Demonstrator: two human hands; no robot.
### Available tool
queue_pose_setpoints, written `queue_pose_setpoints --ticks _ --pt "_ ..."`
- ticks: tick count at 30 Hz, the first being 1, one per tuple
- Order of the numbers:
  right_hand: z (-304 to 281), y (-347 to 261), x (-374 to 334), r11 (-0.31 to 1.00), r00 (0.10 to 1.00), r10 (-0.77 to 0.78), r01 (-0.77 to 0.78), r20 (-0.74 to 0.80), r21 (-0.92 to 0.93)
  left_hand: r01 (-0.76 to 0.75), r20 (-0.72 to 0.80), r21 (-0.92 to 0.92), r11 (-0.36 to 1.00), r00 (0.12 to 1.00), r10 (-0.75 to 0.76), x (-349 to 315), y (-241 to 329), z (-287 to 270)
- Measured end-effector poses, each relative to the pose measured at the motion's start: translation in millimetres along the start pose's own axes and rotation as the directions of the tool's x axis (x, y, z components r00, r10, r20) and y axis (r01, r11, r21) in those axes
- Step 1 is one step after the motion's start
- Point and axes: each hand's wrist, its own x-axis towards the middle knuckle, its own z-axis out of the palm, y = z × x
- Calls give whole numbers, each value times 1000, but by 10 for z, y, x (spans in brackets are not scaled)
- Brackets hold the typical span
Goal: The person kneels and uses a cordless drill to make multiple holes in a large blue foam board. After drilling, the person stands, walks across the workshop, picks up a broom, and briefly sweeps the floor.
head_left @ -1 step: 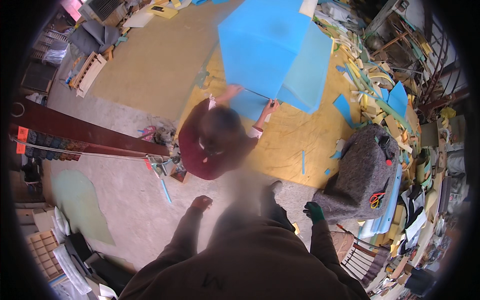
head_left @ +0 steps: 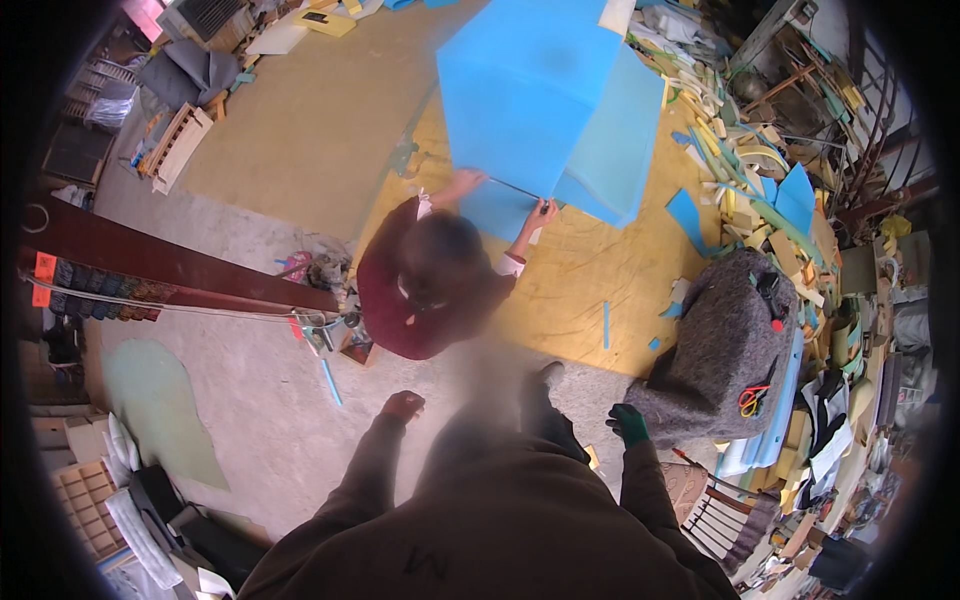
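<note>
My left hand (head_left: 403, 405) hangs over the concrete floor, loosely bent, its fingers a little apart and nothing visible in it. In a green glove, my right hand (head_left: 628, 425) is beside a grey felt-covered block (head_left: 700, 350); its fingers are loosely curved and partly apart, and no held thing shows. In front of me, a co-worker in a dark red top (head_left: 400, 310) bends over a large blue foam sheet (head_left: 530, 85). Both of the co-worker's hands are at the sheet's near edge, along a thin dark straight tool (head_left: 513, 187).
Under the blue sheet lies a yellowish board (head_left: 570, 300) with small blue scraps. Red-handled scissors (head_left: 752, 400) rest on the grey block. Foam offcuts (head_left: 760, 210) are heaped along the right. A dark red beam (head_left: 180, 255) crosses the left; a wooden chair (head_left: 715, 520) stands at lower right.
</note>
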Motion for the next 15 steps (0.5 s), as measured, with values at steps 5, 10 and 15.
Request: queue_pose_setpoints --ticks 5,10,15 --pt "24 -79 -75 994 999 40 -38 -12 100 -16 2 -59 998 1000 16 90 -107 22" --pt "39 -50 -36 997 998 56 -54 -32 63 -9 0 -73 997 1000 9 73 -152 41" --pt "47 -19 33 972 999 32 -39 -33 -232 2 1 -41 999 1000 -2 25 -138 35"
